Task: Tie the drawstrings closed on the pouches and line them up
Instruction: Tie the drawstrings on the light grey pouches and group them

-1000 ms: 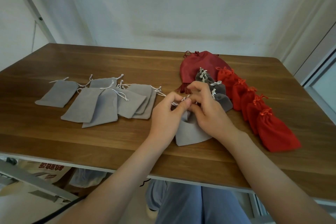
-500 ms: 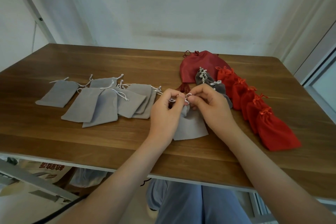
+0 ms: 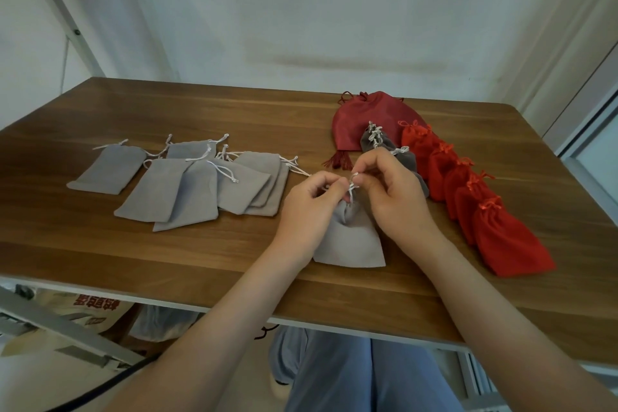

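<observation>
Grey fabric pouch (image 3: 351, 237), one, lying near the front edge of the wooden table (image 3: 167, 261), about centre; bottom flat on the wood, mouth gathered and lifted between two hands. White drawstring (image 3: 351, 189), at the gathered mouth, held from both sides. Left hand (image 3: 307, 207), fingers curled, thumb and fingertips pinching the cord on the left of the neck. Right hand (image 3: 398, 197), fingers curled, thumb and forefinger pinching the cord just above the neck on the right. Whether a knot is formed cannot be told; the fingers cover it. Flat grey pouches (image 3: 197, 191), several, mouths open, white cords loose, overlapping in a loose pile to the left of the hands. Single grey pouch (image 3: 107, 169), flat, lying just left of that pile and apart from it. Red pouches (image 3: 501, 234), a row, each tied shut with a red bow, overlapping one another in a line running from far centre to near right. Dark grey pouches (image 3: 378, 140), tied with white cord, in a shorter line touching the left of the red row, partly hidden behind the right hand. Dark red bag (image 3: 364, 117), larger, at the far end of both lines, tassel (image 3: 337, 162) at its left. Blue trousers (image 3: 351, 375), below the table's near edge.
</observation>
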A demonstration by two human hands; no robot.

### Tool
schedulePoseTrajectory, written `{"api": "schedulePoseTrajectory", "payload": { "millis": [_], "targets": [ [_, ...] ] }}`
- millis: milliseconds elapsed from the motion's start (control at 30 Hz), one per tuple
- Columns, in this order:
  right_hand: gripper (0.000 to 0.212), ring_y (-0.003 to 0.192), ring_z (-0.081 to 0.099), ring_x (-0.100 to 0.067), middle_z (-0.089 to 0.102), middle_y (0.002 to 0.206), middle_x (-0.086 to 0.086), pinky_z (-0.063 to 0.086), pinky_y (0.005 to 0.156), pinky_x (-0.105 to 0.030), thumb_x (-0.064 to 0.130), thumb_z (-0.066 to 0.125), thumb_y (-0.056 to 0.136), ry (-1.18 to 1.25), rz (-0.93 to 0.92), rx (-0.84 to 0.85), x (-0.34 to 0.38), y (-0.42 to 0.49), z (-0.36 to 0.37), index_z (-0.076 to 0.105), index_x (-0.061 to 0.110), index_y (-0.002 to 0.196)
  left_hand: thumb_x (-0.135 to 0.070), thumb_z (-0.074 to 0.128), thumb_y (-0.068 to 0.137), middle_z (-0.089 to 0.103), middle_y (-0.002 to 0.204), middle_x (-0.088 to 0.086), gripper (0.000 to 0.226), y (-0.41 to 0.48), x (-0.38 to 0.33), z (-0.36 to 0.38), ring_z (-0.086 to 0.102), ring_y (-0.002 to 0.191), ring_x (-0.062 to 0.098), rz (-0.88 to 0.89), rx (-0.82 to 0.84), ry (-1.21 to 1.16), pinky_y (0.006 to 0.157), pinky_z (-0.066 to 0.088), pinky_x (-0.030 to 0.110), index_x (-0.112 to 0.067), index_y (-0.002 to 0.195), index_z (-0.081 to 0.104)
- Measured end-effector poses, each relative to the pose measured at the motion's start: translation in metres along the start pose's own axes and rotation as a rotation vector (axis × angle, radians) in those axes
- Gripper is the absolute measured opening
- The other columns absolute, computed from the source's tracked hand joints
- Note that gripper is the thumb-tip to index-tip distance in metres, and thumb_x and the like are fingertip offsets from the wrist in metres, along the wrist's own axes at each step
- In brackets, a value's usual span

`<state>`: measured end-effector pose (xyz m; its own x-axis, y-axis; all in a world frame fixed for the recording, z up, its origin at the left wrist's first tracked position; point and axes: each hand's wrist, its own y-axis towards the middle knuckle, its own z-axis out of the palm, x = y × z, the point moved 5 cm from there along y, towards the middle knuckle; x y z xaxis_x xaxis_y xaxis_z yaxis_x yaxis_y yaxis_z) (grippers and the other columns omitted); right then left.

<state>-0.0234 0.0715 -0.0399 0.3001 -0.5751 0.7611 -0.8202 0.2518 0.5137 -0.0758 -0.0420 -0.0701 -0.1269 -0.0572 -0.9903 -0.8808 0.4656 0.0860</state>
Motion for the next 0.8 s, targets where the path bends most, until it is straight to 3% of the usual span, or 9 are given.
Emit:
{"api": "schedulePoseTrajectory", "payload": {
  "millis": [100, 200, 367, 500, 633, 800],
  "targets": [
    [0.013, 0.074, 0.052, 0.001, 0.056, 0.078, 0.009, 0.038, 0.07, -0.009, -0.008, 0.053, 0.083, -0.034, -0.033, -0.012, 0.001, 0.0, 0.0, 0.056, 0.004, 0.082, -0.02, 0.056, 0.092, 0.067, 0.085, 0.01, 0.026, 0.0, -0.001, 0.002, 0.062, 0.094, 0.026, -0.033, 0.054, -0.054, 0.095, 0.044, 0.043, -0.016, 0.068, 0.066],
    [0.016, 0.078, 0.057, 0.0, 0.06, 0.081, 0.01, 0.042, 0.071, -0.01, -0.005, 0.056, 0.086, -0.009, 0.019, -0.035, 0.0, -0.001, -0.002, 0.058, 0.011, 0.087, -0.017, 0.056, 0.092, 0.066, 0.08, 0.005, 0.032, 0.0, 0.0, 0.004, 0.062, 0.09, 0.021, -0.103, 0.043, -0.141, 0.096, 0.044, 0.043, -0.019, 0.061, 0.063],
    [0.029, 0.08, 0.062, 0.002, 0.066, 0.083, 0.008, 0.044, 0.072, -0.009, 0.003, 0.061, 0.087, 0.041, 0.141, 0.003, -0.002, 0.0, 0.001, 0.054, 0.029, 0.097, -0.018, 0.055, 0.093, 0.064, 0.078, 0.005, 0.031, 0.0, -0.002, 0.001, 0.06, 0.079, 0.019, -0.125, -0.066, -0.307, 0.077, 0.047, 0.037, -0.017, 0.063, 0.06],
    [0.019, 0.079, 0.061, 0.007, 0.067, 0.086, 0.009, 0.044, 0.074, -0.008, -0.001, 0.06, 0.086, 0.147, 0.245, 0.113, -0.009, 0.0, 0.009, 0.064, 0.016, 0.094, -0.017, 0.056, 0.094, 0.066, 0.08, 0.003, 0.021, 0.0, -0.003, -0.002, 0.062, 0.084, 0.017, -0.071, -0.118, -0.315, 0.086, 0.05, 0.037, -0.014, 0.076, 0.065],
    [0.01, 0.082, 0.06, -0.006, 0.07, 0.09, -0.008, 0.044, 0.074, -0.013, 0.003, 0.061, 0.087, 0.142, 0.261, 0.177, -0.013, 0.0, 0.013, 0.071, 0.003, 0.091, -0.014, 0.057, 0.092, 0.068, 0.077, -0.007, 0.014, 0.0, -0.004, -0.003, 0.063, 0.081, 0.007, -0.032, -0.153, -0.286, 0.079, 0.049, 0.023, -0.015, 0.085, 0.069],
    [0.011, 0.082, 0.056, -0.013, 0.064, 0.09, -0.015, 0.042, 0.075, -0.023, 0.011, 0.058, 0.091, 0.297, 0.347, 0.213, -0.014, -0.001, 0.013, 0.068, 0.009, 0.089, -0.016, 0.058, 0.092, 0.068, 0.078, -0.003, 0.014, 0.0, -0.007, -0.005, 0.064, 0.086, 0.014, -0.068, -0.128, -0.355, 0.087, 0.051, 0.033, -0.014, 0.087, 0.071]
  ]
}}
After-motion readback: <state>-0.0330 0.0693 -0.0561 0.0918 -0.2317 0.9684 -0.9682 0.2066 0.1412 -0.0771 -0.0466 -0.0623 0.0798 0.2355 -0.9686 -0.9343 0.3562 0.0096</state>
